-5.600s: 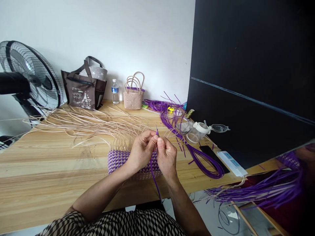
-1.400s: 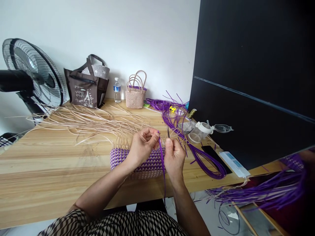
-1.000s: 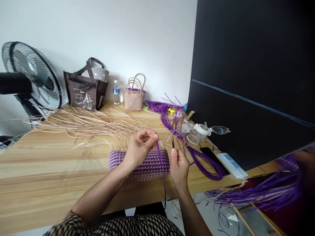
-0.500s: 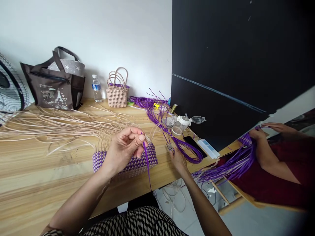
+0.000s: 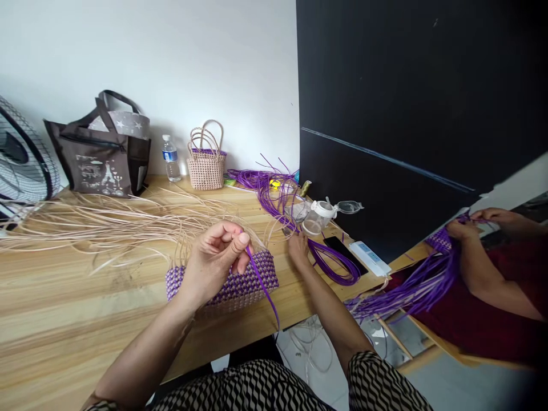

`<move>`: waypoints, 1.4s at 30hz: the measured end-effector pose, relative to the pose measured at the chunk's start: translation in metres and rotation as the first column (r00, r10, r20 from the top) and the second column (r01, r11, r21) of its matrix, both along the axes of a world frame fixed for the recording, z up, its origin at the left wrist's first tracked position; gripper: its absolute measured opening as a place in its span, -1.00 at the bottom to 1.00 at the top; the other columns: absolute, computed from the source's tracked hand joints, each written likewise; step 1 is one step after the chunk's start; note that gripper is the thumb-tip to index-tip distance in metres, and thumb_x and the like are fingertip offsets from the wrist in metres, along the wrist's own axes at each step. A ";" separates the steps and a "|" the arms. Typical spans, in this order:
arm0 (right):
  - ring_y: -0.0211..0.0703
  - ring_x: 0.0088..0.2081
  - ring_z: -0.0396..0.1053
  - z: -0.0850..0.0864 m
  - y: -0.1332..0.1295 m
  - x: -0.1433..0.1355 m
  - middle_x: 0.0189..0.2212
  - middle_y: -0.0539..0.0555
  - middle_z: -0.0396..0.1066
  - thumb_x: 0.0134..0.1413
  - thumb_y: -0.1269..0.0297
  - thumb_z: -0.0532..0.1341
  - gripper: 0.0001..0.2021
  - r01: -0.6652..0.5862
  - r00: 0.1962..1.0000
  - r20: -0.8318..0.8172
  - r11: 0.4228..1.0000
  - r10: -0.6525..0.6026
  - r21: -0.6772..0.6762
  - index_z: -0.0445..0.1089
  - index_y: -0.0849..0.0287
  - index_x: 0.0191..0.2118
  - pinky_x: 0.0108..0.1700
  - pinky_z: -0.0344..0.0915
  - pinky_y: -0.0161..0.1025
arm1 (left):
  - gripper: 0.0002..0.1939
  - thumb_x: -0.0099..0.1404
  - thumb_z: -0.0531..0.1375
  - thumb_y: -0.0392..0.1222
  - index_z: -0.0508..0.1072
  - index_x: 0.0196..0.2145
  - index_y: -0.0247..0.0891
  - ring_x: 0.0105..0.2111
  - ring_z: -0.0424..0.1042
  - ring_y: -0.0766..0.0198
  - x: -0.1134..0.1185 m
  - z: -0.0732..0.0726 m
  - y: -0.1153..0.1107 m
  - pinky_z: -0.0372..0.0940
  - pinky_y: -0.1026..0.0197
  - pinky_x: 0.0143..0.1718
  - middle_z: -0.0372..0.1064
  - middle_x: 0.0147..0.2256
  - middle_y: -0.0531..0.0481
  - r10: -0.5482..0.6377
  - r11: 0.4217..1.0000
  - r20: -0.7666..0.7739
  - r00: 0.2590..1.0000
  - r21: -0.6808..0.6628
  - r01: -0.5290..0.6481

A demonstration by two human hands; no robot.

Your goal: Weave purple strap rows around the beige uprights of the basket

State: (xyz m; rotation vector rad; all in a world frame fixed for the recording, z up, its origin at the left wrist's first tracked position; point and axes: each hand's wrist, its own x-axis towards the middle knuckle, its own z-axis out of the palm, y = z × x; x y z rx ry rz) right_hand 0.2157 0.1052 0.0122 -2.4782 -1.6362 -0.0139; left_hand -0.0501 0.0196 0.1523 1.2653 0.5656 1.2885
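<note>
Left hand [image 5: 218,260]: raised, thumb and fingers pinching one purple strip [image 5: 260,277], its free length hanging toward the table edge. Right hand [image 5: 297,246]: low at the tabletop [image 5: 64,302], beside the coiled purple strands [image 5: 356,275]; cannot tell whether it grips anything. Purple-and-beige woven basket [image 5: 240,287]: on the table behind the left hand, partly hidden by it, pale unwoven strands [image 5: 128,225] running leftward. Along the wall: brown tote bag [image 5: 100,168], labelled water bottle [image 5: 171,160], small beige woven handbag [image 5: 206,173]. Right side: clear jar [image 5: 317,217], lid open; white power strip [image 5: 369,258]. Far right: co-worker's hands [image 5: 462,228] at purple weaving.
</note>
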 end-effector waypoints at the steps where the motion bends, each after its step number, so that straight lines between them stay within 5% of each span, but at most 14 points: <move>1: 0.07 0.09 0.18 0.006 0.002 0.003 0.03 0.45 0.25 0.12 0.56 -0.11 -0.58 0.022 1.000 -0.004 0.999 -0.022 0.038 0.34 0.46 0.01 0.03 0.12 -0.12 | -0.77 0.16 0.24 -0.11 0.29 -0.44 -0.30 -0.72 0.23 0.50 0.001 0.000 0.001 0.12 0.41 -0.68 0.38 -0.58 0.09 0.015 1.000 -0.002 1.000 -0.009 -0.015; 5: 0.01 0.00 0.27 0.042 -0.014 -0.001 -0.07 0.35 0.35 0.17 0.43 -0.09 -0.62 0.058 0.997 -0.058 0.942 -0.041 0.332 0.34 0.37 0.00 -0.01 0.20 -0.09 | -0.76 0.16 0.25 -0.13 0.30 -0.50 -0.31 -0.70 0.20 0.51 0.004 -0.003 0.007 0.10 0.42 -0.65 0.29 -0.68 0.13 0.089 0.995 -0.027 0.996 -0.051 -0.090; 8: -0.08 -0.21 0.40 0.073 -0.049 -0.030 -0.23 0.21 0.45 0.18 0.23 0.02 -0.69 0.025 0.890 -0.328 0.684 0.317 0.729 0.40 0.27 -0.11 -0.14 0.32 -0.14 | -0.77 0.13 0.27 -0.15 0.33 -0.53 -0.32 -0.67 0.22 0.50 0.005 -0.006 0.010 0.14 0.40 -0.62 0.28 -0.68 0.12 0.112 0.992 -0.003 0.994 -0.049 -0.112; 10: -0.14 -0.32 0.42 0.090 -0.073 -0.058 -0.32 0.14 0.47 0.14 0.17 0.10 -0.74 -0.096 0.679 -0.450 0.678 0.580 0.729 0.42 0.21 -0.19 -0.24 0.36 -0.20 | -0.78 0.12 0.28 -0.14 0.35 -0.53 -0.32 -0.66 0.24 0.48 0.006 -0.008 0.011 0.16 0.38 -0.60 0.30 -0.66 0.11 0.112 0.993 0.018 0.994 -0.040 -0.111; 13: -0.17 -0.33 0.44 0.101 -0.094 -0.097 -0.32 0.11 0.49 0.06 0.18 0.20 -0.78 -0.341 0.414 -0.556 0.689 0.721 0.640 0.44 0.17 -0.21 -0.29 0.37 -0.27 | -0.77 0.12 0.27 -0.12 0.37 -0.52 -0.31 -0.65 0.25 0.46 0.006 -0.010 0.012 0.18 0.37 -0.59 0.32 -0.65 0.09 0.121 0.992 0.029 0.992 -0.042 -0.119; 18: -0.27 -0.52 0.37 0.102 -0.098 -0.115 -0.55 0.04 0.44 0.09 0.18 0.18 -0.79 -0.371 0.355 -0.599 0.696 0.718 0.614 0.45 0.21 -0.37 -0.45 0.31 -0.35 | -0.77 0.18 0.22 -0.07 0.38 -0.45 -0.32 -0.65 0.22 0.48 -0.003 -0.010 0.021 0.14 0.38 -0.61 0.28 -0.65 0.11 0.288 0.957 0.023 0.957 0.036 -0.288; 20: -0.31 -0.55 0.34 0.104 -0.099 -0.113 -0.59 0.02 0.41 0.10 0.18 0.16 -0.77 -0.362 0.343 -0.599 0.690 0.724 0.626 0.46 0.22 -0.38 -0.48 0.28 -0.38 | -0.81 0.20 0.21 -0.11 0.40 -0.34 -0.31 -0.60 0.28 0.45 -0.010 -0.009 0.023 0.18 0.37 -0.59 0.35 -0.55 0.07 0.478 0.866 0.011 0.878 0.163 -0.474; 23: -0.37 -0.62 0.25 0.109 -0.103 -0.112 -0.64 -0.02 0.34 0.10 0.17 0.16 -0.76 -0.325 0.330 -0.622 0.704 0.710 0.632 0.44 0.24 -0.41 -0.57 0.20 -0.41 | -0.85 0.21 0.20 -0.25 0.43 -0.23 -0.25 -0.39 0.39 0.38 -0.018 -0.006 0.018 0.32 0.29 -0.39 0.43 -0.33 -0.01 0.781 0.523 0.009 0.625 0.538 -0.661; 25: -0.39 -0.64 0.21 0.112 -0.106 -0.114 -0.66 -0.03 0.30 0.10 0.17 0.16 -0.75 -0.301 0.313 -0.644 0.716 0.698 0.630 0.43 0.24 -0.44 -0.60 0.15 -0.42 | -0.84 0.21 0.17 -0.36 0.45 -0.24 -0.23 -0.21 0.39 0.31 -0.019 -0.006 0.012 0.34 0.19 -0.19 0.44 -0.24 -0.03 0.854 0.322 0.005 0.521 0.782 -0.534; 27: -0.40 -0.65 0.20 0.114 -0.109 -0.117 -0.67 -0.04 0.28 0.10 0.18 0.15 -0.75 -0.310 0.279 -0.646 0.704 0.710 0.639 0.41 0.24 -0.46 -0.61 0.14 -0.42 | -0.81 0.22 0.14 -0.41 0.46 -0.25 -0.23 -0.09 0.35 0.24 -0.016 -0.007 0.008 0.31 0.11 -0.07 0.44 -0.20 -0.05 0.850 0.264 -0.051 0.525 0.903 -0.338; 31: -0.38 -0.61 0.24 0.120 -0.111 -0.123 -0.62 -0.03 0.33 0.12 0.21 0.14 -0.79 -0.329 0.219 -0.592 0.630 0.775 0.704 0.43 0.22 -0.37 -0.56 0.20 -0.40 | -0.83 0.26 0.11 -0.36 0.44 -0.20 -0.32 -0.20 0.40 0.29 -0.010 -0.011 0.007 0.35 0.21 -0.18 0.44 -0.26 -0.10 0.777 0.361 -0.189 0.601 0.915 -0.179; 35: -0.34 -0.53 0.31 0.120 -0.106 -0.125 -0.55 0.00 0.40 0.09 0.21 0.17 -0.82 -0.307 0.213 -0.572 0.610 0.792 0.731 0.45 0.20 -0.34 -0.48 0.28 -0.37 | -0.85 0.28 0.11 -0.26 0.46 -0.29 -0.34 -0.32 0.42 0.32 -0.009 -0.011 0.010 0.34 0.24 -0.28 0.45 -0.34 -0.10 0.629 0.598 -0.357 0.691 0.790 -0.136; 39: -0.24 -0.36 0.42 0.115 -0.095 -0.126 -0.38 0.03 0.47 -0.03 0.18 0.28 -0.82 -0.195 0.152 -0.655 0.673 0.740 0.714 0.42 0.16 -0.32 -0.32 0.37 -0.31 | -0.84 0.19 0.21 -0.17 0.47 -0.39 -0.35 -0.47 0.41 0.36 -0.008 -0.011 0.015 0.36 0.27 -0.40 0.45 -0.47 -0.04 0.298 0.913 -0.317 0.901 0.371 -0.171; 42: -0.21 -0.29 0.44 0.113 -0.088 -0.128 -0.27 0.06 0.47 -0.10 0.17 0.32 -0.74 -0.151 0.037 -0.744 0.740 0.667 0.655 0.39 0.16 -0.26 -0.24 0.39 -0.26 | -0.77 0.08 0.29 -0.13 0.46 -0.39 -0.37 -0.49 0.43 0.36 -0.007 -0.012 0.021 0.40 0.25 -0.41 0.45 -0.46 -0.03 0.123 0.990 -0.126 0.984 0.081 -0.113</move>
